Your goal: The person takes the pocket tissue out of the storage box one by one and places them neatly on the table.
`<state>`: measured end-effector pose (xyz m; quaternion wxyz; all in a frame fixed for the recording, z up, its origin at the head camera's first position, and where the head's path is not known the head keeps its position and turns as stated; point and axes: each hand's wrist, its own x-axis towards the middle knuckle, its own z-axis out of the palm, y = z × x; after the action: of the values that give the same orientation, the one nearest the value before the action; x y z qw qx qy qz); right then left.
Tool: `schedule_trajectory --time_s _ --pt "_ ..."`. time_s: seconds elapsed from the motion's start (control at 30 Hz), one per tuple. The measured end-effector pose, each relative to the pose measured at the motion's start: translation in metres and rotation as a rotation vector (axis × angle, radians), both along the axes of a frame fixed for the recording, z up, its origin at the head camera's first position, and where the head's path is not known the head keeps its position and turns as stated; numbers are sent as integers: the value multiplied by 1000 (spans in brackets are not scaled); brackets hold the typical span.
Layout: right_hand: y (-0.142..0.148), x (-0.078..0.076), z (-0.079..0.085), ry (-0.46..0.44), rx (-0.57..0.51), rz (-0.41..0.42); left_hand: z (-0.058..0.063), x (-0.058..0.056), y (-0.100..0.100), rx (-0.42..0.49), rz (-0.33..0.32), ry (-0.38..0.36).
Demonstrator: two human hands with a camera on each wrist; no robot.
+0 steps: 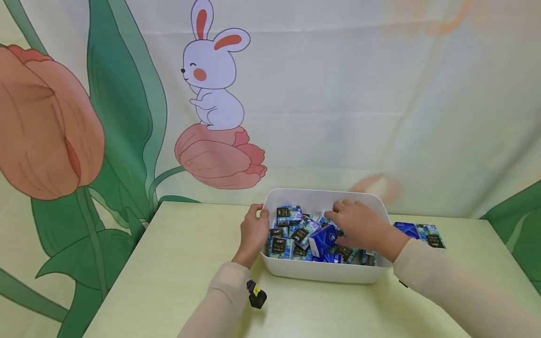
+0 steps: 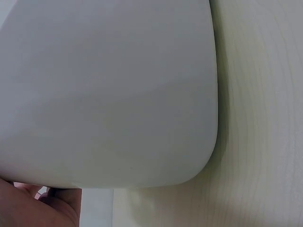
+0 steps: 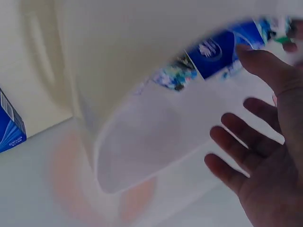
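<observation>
A white plastic bin (image 1: 321,273) stands on the table, holding many small tissue packs. Some are floral with a black label (image 1: 281,248); others are plain blue (image 1: 323,240). My left hand (image 1: 255,232) grips the bin's left end at the rim; in the left wrist view, part of that hand (image 2: 42,205) shows against the bin wall (image 2: 118,104). Over the right half of the bin hovers my right hand (image 1: 357,225). In the right wrist view its fingers (image 3: 232,142) are spread, and the thumb overlaps a blue pack (image 3: 215,54); contact cannot be told.
To the right of the bin, a blue pack (image 1: 406,230) and a floral pack (image 1: 431,236) lie side by side on the pale wooden table (image 1: 169,281). A printed curtain (image 1: 321,103) hangs behind the table. A small black device (image 1: 256,295) sits by the left sleeve.
</observation>
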<state>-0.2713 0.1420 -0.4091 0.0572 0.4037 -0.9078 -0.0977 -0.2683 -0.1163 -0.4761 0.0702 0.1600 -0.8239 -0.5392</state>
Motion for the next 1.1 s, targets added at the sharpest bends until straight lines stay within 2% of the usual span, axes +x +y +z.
schedule_trajectory --time_s 0.17,0.3,0.4,0.53,0.67,0.8,0.9,1.0,1.1 --pt "-8 2 -24 -101 119 35 0 -1 4 0 -11 -2" --pt "-13 0 -39 -58 171 63 0 -1 4 -5 -12 4" --pt "-16 -3 -45 -23 162 86 0 -1 3 -6 -6 11" --pt "-19 -8 -47 -108 105 47 0 0 0 -5 -11 4" --pt "-19 -8 -38 -187 66 -5 1 0 -3 -5 -5 -3" --pt "-12 -5 -20 -133 2 0 1 -1 -7 1 2 -3" --pt "2 -5 -2 -88 -90 -20 2 -1 -10 3 -1 -6" --pt "19 -7 16 -90 -185 -85 2 -3 -12 3 1 -9" --pt "40 -11 33 -129 -268 -197 2 -4 -12 3 0 -11"
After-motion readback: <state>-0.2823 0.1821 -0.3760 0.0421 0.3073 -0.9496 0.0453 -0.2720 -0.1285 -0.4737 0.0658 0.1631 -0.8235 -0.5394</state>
